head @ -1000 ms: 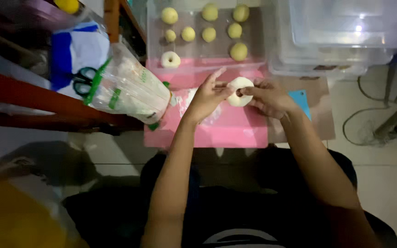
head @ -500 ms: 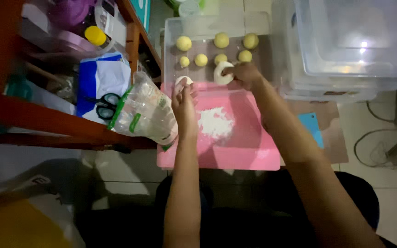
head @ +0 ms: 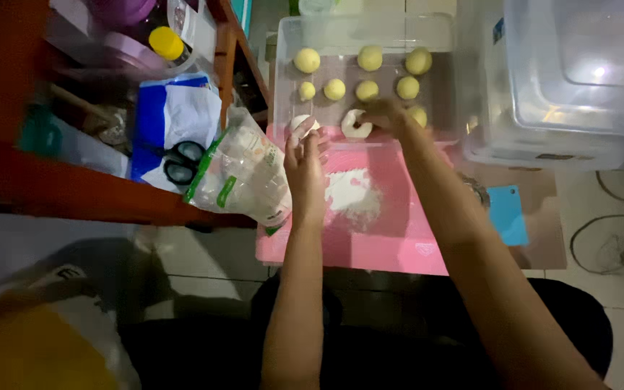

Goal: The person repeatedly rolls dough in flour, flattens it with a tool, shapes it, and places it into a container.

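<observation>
The ring of white dough (head: 356, 124) sits at the near edge of the clear tray (head: 287, 43), and I judge it soft and light, quick to stretch or lose its round shape if pinched hard. I would take it from underneath with spread fingertips, on opposite sides of the ring, not by one thin spot. It looks pale, matte and dusted, with a small hole in the middle.

My right hand (head: 386, 115) lies against the ring, fingers curled over its far side; I cannot tell how firmly they grip. My left hand (head: 305, 155) has its fingers loosely bent around a second white dough piece (head: 302, 123) at the tray's near left corner.

Further in, yellow dough balls (head: 335, 89) stand in rows, apart from one another. Below the tray lies a pink mat (head: 399, 238) with a patch of flour (head: 352, 195). A clear plastic bag (head: 243, 173) leans just left of the mat, scissors (head: 180, 162) beside it, and a stack of clear bins (head: 579, 79) stands to the right.
</observation>
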